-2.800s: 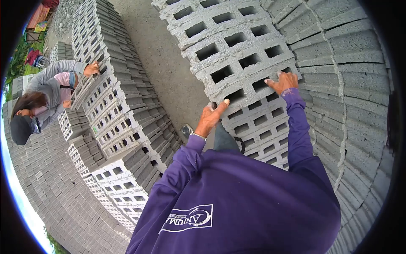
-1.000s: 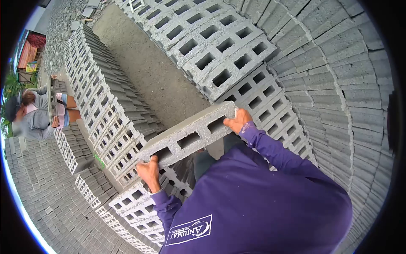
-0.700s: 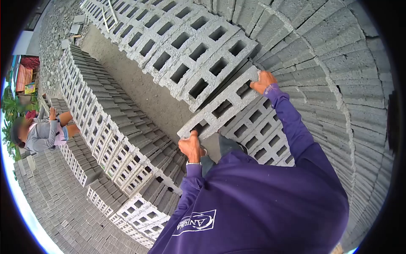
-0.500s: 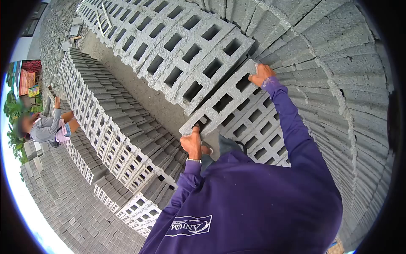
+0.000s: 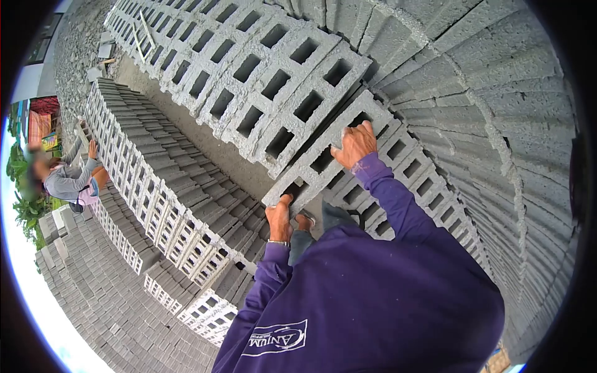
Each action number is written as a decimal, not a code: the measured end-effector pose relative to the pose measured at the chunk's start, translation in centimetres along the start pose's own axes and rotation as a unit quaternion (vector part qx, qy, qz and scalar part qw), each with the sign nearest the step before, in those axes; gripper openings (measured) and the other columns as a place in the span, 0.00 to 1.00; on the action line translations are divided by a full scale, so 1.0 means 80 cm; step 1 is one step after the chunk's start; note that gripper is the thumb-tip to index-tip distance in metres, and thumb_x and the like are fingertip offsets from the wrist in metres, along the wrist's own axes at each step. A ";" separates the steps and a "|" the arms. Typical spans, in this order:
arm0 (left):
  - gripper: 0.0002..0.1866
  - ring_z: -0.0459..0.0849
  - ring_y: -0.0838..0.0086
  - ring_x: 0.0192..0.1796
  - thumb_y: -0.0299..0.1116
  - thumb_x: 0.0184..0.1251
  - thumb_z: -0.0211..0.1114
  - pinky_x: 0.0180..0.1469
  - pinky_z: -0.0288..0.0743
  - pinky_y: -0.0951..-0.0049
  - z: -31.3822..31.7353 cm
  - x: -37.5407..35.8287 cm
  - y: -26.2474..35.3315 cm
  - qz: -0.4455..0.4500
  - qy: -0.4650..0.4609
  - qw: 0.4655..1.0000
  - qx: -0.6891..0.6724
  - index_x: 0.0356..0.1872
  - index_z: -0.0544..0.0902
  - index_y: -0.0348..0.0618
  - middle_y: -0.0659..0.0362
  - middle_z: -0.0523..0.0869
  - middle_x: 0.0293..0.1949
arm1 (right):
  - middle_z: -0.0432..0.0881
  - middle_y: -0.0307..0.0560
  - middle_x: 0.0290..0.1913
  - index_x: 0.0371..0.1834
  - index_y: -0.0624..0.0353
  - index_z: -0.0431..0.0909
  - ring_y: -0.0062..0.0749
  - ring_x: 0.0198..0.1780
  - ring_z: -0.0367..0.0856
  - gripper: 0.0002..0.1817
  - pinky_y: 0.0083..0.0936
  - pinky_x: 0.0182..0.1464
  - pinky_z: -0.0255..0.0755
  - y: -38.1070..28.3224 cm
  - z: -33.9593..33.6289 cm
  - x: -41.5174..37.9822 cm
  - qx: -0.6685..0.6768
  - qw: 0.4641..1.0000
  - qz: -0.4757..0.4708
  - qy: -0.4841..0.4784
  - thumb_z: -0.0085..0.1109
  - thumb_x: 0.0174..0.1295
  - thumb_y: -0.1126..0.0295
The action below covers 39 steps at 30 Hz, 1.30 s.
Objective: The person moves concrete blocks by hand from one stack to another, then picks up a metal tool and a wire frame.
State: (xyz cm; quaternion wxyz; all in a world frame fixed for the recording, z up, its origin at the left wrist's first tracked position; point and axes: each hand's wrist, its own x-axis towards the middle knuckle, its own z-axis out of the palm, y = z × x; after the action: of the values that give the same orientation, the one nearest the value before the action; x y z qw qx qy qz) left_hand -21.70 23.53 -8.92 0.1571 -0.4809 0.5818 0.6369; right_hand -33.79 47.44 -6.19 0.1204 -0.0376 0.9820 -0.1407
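A grey hollow concrete block lies at the near end of a row of like blocks, with a narrow dark gap between it and the row. My left hand grips its lower-left end, the thumb at the end hole and the other fingers mostly hidden. My right hand is bent over the block's near edge between the middle and upper holes, its fingertips at the upper hole. More hollow blocks stand directly below and to the right, close under my right forearm.
A tall wall of stacked blocks curves along the right. Another long block row runs on the left, past a narrow strip of bare ground. Beyond it a person in a grey top stands by the blocks. A small wooden frame lies on the far row.
My right hand has shifted from the block's upper-right end inward toward its middle. My left hand keeps its hold on the lower end. The view has shifted slightly.
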 end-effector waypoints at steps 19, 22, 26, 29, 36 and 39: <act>0.20 0.65 0.74 0.23 0.40 0.48 0.69 0.25 0.58 0.64 0.086 -0.002 0.027 0.028 0.022 0.997 0.074 0.19 0.71 0.33 0.62 0.71 0.20 | 0.82 0.61 0.23 0.20 0.66 0.82 0.50 0.30 0.82 0.18 0.35 0.56 0.67 0.059 -0.032 0.064 0.004 0.998 -0.006 0.063 0.69 0.43 0.58; 0.25 0.61 0.77 0.19 0.44 0.53 0.70 0.23 0.53 0.65 0.080 -0.014 0.036 0.084 -0.022 0.993 0.077 0.10 0.68 0.40 0.66 0.67 0.14 | 0.82 0.62 0.23 0.20 0.67 0.81 0.50 0.31 0.82 0.20 0.36 0.55 0.67 0.059 -0.039 0.069 -0.007 1.000 0.008 0.013 0.70 0.43 0.57; 0.27 0.70 0.77 0.28 0.54 0.55 0.72 0.32 0.65 0.71 0.030 0.007 0.023 0.064 -0.118 0.981 0.142 0.26 0.78 0.33 0.62 0.77 0.26 | 0.84 0.62 0.28 0.24 0.67 0.82 0.50 0.35 0.83 0.26 0.36 0.56 0.66 0.062 -0.040 0.066 -0.063 0.998 -0.008 -0.003 0.68 0.50 0.49; 0.32 0.78 0.74 0.42 0.55 0.61 0.69 0.46 0.71 0.72 -0.035 -0.005 0.011 0.138 -0.144 0.977 0.081 0.45 0.78 0.30 0.57 0.81 0.41 | 0.86 0.61 0.33 0.32 0.68 0.83 0.50 0.39 0.84 0.28 0.35 0.59 0.64 0.023 -0.072 0.046 -0.135 0.990 0.013 -0.025 0.64 0.54 0.46; 0.22 0.85 0.68 0.50 0.37 0.71 0.63 0.52 0.77 0.74 -0.340 -0.106 -0.022 0.292 0.131 0.945 -0.071 0.59 0.77 0.32 0.51 0.86 0.50 | 0.86 0.62 0.42 0.48 0.68 0.82 0.48 0.44 0.86 0.28 0.35 0.47 0.78 -0.167 -0.051 -0.054 0.153 0.987 -0.027 0.028 0.63 0.58 0.51; 0.16 0.84 0.75 0.48 0.30 0.72 0.61 0.52 0.76 0.77 -0.502 -0.153 -0.061 0.316 0.353 0.874 -0.105 0.54 0.80 0.30 0.54 0.87 0.45 | 0.87 0.60 0.39 0.49 0.70 0.80 0.41 0.43 0.87 0.27 0.31 0.46 0.78 -0.293 0.020 -0.126 0.220 0.959 -0.125 -0.129 0.66 0.58 0.55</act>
State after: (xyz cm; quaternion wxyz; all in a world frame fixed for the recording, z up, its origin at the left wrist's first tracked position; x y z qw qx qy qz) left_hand 5.24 -6.56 3.56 -0.3200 -0.4783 0.6489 0.4977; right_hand -22.68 25.66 1.30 0.2331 -0.1501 0.8905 -0.3607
